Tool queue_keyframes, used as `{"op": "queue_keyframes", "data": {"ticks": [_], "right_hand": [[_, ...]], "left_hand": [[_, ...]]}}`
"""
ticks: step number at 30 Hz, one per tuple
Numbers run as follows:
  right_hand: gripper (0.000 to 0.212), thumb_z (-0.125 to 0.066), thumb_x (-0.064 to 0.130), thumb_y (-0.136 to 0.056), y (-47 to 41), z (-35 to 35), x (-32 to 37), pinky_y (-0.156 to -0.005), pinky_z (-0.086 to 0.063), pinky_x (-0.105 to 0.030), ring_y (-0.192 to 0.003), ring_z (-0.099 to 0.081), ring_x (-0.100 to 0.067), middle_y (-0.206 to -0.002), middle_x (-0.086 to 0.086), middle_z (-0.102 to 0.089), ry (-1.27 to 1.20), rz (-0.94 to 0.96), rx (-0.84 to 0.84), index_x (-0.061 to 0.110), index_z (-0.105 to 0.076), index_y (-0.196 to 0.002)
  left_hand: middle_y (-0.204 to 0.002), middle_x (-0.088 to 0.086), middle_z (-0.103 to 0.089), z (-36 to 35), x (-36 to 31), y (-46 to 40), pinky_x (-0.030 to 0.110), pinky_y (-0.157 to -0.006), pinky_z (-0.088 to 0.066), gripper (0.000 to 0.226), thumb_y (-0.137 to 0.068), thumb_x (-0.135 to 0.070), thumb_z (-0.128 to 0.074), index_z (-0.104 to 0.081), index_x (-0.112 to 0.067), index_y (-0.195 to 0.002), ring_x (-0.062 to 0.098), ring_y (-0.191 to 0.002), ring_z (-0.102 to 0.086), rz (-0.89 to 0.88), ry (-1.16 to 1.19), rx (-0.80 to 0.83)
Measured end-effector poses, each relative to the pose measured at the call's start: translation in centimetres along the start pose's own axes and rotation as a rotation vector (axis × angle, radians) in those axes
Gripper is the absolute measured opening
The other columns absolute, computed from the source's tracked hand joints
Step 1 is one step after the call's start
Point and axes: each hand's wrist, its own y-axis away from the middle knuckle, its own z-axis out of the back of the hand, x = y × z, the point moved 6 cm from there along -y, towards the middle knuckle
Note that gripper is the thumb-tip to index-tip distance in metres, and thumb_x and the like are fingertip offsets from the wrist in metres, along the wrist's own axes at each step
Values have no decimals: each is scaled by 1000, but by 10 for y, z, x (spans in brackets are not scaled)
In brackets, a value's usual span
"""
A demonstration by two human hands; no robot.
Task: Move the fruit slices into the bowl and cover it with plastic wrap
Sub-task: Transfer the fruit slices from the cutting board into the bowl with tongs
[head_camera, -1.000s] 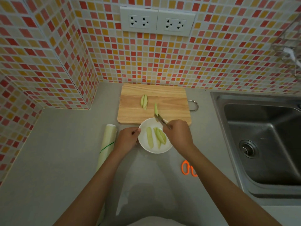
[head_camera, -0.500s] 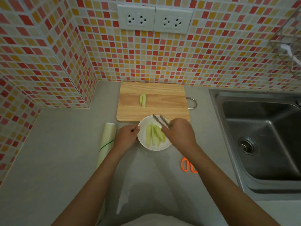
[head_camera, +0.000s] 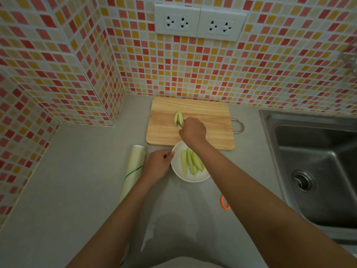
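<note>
A white bowl [head_camera: 178, 174] stands on the grey counter just in front of a wooden cutting board [head_camera: 208, 120]. Several pale green fruit slices [head_camera: 191, 161] lie in the bowl. Two more slices [head_camera: 178, 118] rest together on the board. My right hand [head_camera: 193, 130] is over the board, shut on small metal tongs whose tips touch those two slices. My left hand [head_camera: 159, 163] grips the bowl's left rim. A roll of plastic wrap [head_camera: 133, 169] lies left of the bowl.
Orange-handled scissors [head_camera: 225, 203] lie on the counter under my right forearm. A steel sink [head_camera: 316, 167] fills the right side. Tiled walls close in at the back and left, with two sockets [head_camera: 200, 22] above the board.
My right hand with the tongs moved from over the bowl forward onto the board, reaching the two remaining slices. One more slice now lies in the bowl. My left hand stayed on the rim.
</note>
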Motion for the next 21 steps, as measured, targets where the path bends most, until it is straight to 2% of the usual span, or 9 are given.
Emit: {"op": "queue_keyframes", "data": {"ticks": [3, 5, 8, 11, 14, 16, 18, 21], "right_hand": [[13, -54, 1, -83, -1, -3, 0, -61, -39, -29, -87, -66, -30, -93, -12, -69, 5, 15, -10, 3, -65, -88], [13, -54, 3, -84, -1, -3, -3, -61, -36, -29, -83, -63, -31, -82, -9, -64, -8, 23, -5, 5, -58, -73], [37, -56, 8, -85, 5, 8, -16, -57, -34, -30, -69, -51, -26, -59, 1, -41, -88, -5, -13, 15, -36, -54], [41, -59, 10, -80, 32, 28, -32, -46, -24, -27, -52, -40, -21, -50, 1, -34, -240, 4, -76, 15, -33, -49], [44, -61, 12, -77, 75, 40, -49, -43, -17, -26, -42, -28, -13, -44, 1, -29, -311, 11, -88, 15, -31, -45], [43, -61, 14, -76, 106, 40, -59, -42, -16, -26, -41, -27, -12, -42, 1, -28, -278, 22, -56, 14, -33, -43], [36, -60, 16, -78, 130, 29, -67, -43, -20, -27, -43, -33, -15, -43, -1, -30, -225, 22, 1, 10, -42, -46], [25, -57, 20, -82, 147, 7, -66, -54, -32, -27, -59, -47, -24, -59, -8, -47, -115, 5, 97, -1, -62, -68]], "left_hand": [[-63, -10, -63, -1, 0, -1, 25, -62, -42, 34, -98, -28, -47, -73, -12, -84, 9, -61, -57, 0, 7, 1], [-59, -12, -61, -1, 0, -1, 23, -59, -41, 34, -98, -28, -47, -73, -12, -84, 8, -59, -56, -6, -8, -6], [-64, -5, -65, 0, 0, -2, 28, -64, -44, 33, -98, -27, -48, -74, -10, -87, 15, -63, -60, 1, -14, -7], [-76, 5, -72, 0, 1, -3, 33, -71, -49, 32, -97, -27, -49, -75, -11, -90, 23, -70, -66, 0, -24, -14], [-71, 2, -71, -1, 3, -4, 33, -71, -50, 31, -97, -28, -49, -75, -13, -89, 22, -69, -67, 8, -14, -17], [-70, -1, -70, -2, 5, -6, 34, -72, -51, 31, -97, -28, -49, -75, -13, -89, 20, -70, -66, 13, -9, -13], [-81, 4, -74, -2, 7, -6, 39, -78, -54, 31, -97, -29, -49, -75, -12, -93, 23, -78, -69, 17, -4, -11], [-89, 7, -75, -2, 7, -7, 43, -81, -55, 32, -97, -28, -49, -75, -11, -96, 26, -85, -69, -3, -19, -17]]}}
